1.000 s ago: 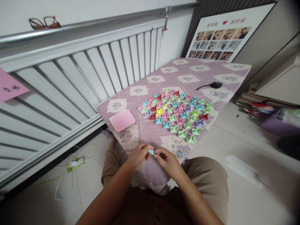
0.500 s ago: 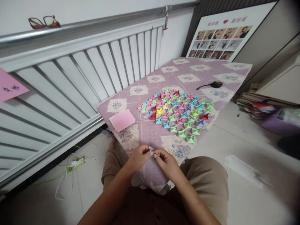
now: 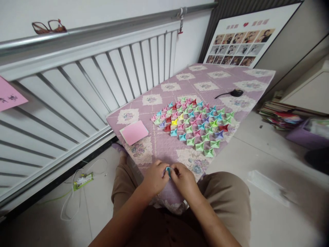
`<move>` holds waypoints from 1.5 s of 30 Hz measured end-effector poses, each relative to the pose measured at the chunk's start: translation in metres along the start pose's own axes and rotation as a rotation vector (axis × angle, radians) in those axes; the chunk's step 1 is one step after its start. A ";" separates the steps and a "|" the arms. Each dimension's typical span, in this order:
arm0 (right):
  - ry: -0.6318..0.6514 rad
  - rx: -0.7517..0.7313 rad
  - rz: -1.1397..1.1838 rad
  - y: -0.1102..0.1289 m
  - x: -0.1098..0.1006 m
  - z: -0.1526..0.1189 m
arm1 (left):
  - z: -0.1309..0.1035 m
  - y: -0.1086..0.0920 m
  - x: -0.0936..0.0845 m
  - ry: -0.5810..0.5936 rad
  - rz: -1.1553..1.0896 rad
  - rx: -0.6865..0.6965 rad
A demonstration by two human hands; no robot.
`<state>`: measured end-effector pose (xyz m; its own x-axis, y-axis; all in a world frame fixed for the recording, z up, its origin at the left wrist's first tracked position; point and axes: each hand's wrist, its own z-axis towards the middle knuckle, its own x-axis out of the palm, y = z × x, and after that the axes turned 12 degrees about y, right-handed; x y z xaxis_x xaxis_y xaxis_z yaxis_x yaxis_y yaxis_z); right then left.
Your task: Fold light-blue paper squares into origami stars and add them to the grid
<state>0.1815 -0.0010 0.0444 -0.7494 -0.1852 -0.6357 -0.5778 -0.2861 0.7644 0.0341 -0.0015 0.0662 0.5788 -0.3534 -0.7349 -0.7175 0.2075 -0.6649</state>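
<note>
Between my two hands, over the near corner of the table, is a small piece of blue folded paper [image 3: 168, 172]. My left hand [image 3: 156, 177] pinches its left side, and my right hand [image 3: 183, 179] grips its right side; the fingers cover much of it. Beyond them, many small origami pieces [image 3: 189, 129] in green, pink, blue, red, yellow and purple stand in slanted rows on the cloth. To the left of these lies a stack of paper sheets [image 3: 135, 132] with a pink one on top.
A floral purple tablecloth [image 3: 159, 145] covers the table. A black object with a short cord [image 3: 236, 92] lies farther back. On the left runs a white radiator [image 3: 102, 79] with glasses [image 3: 48, 26] on the pipe above. A power strip [image 3: 83, 181] with cables sits on the floor.
My hands have turned the blue paper, so more of its blue face shows instead of a thin edge. My fingers have closed in nearer around it.
</note>
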 end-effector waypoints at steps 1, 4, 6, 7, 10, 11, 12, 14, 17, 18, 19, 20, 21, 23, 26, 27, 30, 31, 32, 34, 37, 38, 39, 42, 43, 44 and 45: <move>-0.006 0.010 0.011 0.001 0.000 0.000 | 0.000 -0.001 0.001 -0.006 0.026 -0.002; -0.008 0.034 0.027 0.004 0.000 -0.001 | -0.001 -0.002 0.004 -0.003 0.075 -0.051; 0.003 0.040 0.035 0.005 0.000 -0.001 | -0.002 -0.003 0.004 0.018 0.090 -0.080; 0.007 0.039 0.040 0.005 -0.001 -0.001 | -0.002 -0.004 0.003 0.030 0.095 -0.087; 0.008 0.020 0.059 0.004 -0.001 -0.001 | -0.003 -0.004 0.000 0.059 0.119 -0.077; 0.006 0.002 0.063 0.004 -0.001 -0.001 | -0.003 -0.004 -0.001 0.066 0.132 -0.073; 0.002 -0.019 0.063 0.004 -0.002 -0.001 | -0.002 -0.003 -0.002 0.075 0.144 -0.072; -0.003 -0.081 0.050 0.005 -0.003 0.000 | -0.001 -0.003 -0.004 0.096 0.165 -0.075; 0.044 -0.200 0.006 0.007 -0.006 0.000 | 0.002 -0.002 -0.007 0.130 0.191 -0.093; 0.075 -0.237 -0.017 0.007 -0.008 0.000 | 0.003 -0.002 -0.008 0.141 0.199 -0.094; 0.110 -0.267 -0.048 0.007 -0.010 0.000 | 0.003 -0.001 -0.009 0.152 0.208 -0.093; 0.145 -0.291 -0.088 0.007 -0.011 0.000 | 0.004 -0.001 -0.010 0.161 0.216 -0.091; 0.174 -0.309 -0.137 0.006 -0.013 0.000 | 0.004 -0.001 -0.010 0.170 0.224 -0.090; 0.217 -0.335 -0.253 0.005 -0.016 0.000 | 0.004 0.000 -0.011 0.188 0.234 -0.091; 0.245 -0.361 -0.400 0.003 -0.020 -0.001 | 0.004 0.000 -0.011 0.203 0.209 -0.078; 0.248 -0.366 -0.424 0.002 -0.021 -0.001 | 0.003 -0.001 -0.011 0.197 0.193 -0.071; 0.261 -0.381 -0.432 0.002 -0.023 -0.001 | 0.002 -0.002 -0.014 0.177 0.154 -0.066; 0.266 -0.382 -0.421 0.003 -0.024 -0.001 | 0.002 -0.002 -0.016 0.184 0.136 -0.066; 0.270 -0.381 -0.407 0.003 -0.025 -0.001 | 0.002 -0.001 -0.017 0.197 0.108 -0.064; 0.267 -0.379 -0.362 0.002 -0.026 -0.001 | 0.002 0.001 -0.018 0.218 0.022 -0.055; 0.263 -0.367 -0.270 0.001 -0.029 -0.002 | 0.001 0.006 -0.020 0.180 -0.147 -0.055; 0.270 -0.358 -0.230 0.000 -0.031 -0.002 | 0.001 0.007 -0.021 0.154 -0.205 -0.055; 0.280 -0.345 -0.183 0.000 -0.032 -0.002 | 0.000 0.007 -0.022 0.127 -0.261 -0.049; 0.317 -0.296 -0.035 -0.001 -0.036 -0.003 | -0.005 0.004 -0.027 0.103 -0.374 0.017; 0.326 -0.279 0.006 -0.001 -0.037 -0.003 | -0.006 0.002 -0.029 0.118 -0.388 0.050; 0.333 -0.264 0.039 -0.001 -0.037 -0.003 | -0.008 0.001 -0.030 0.135 -0.392 0.082; 0.337 -0.252 0.068 0.000 -0.038 -0.003 | -0.008 0.000 -0.030 0.146 -0.390 0.108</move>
<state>0.2107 0.0026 0.0680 -0.6114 -0.4965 -0.6162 -0.4024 -0.4754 0.7824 0.0136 0.0013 0.0895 0.7321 -0.5482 -0.4045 -0.4068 0.1245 -0.9050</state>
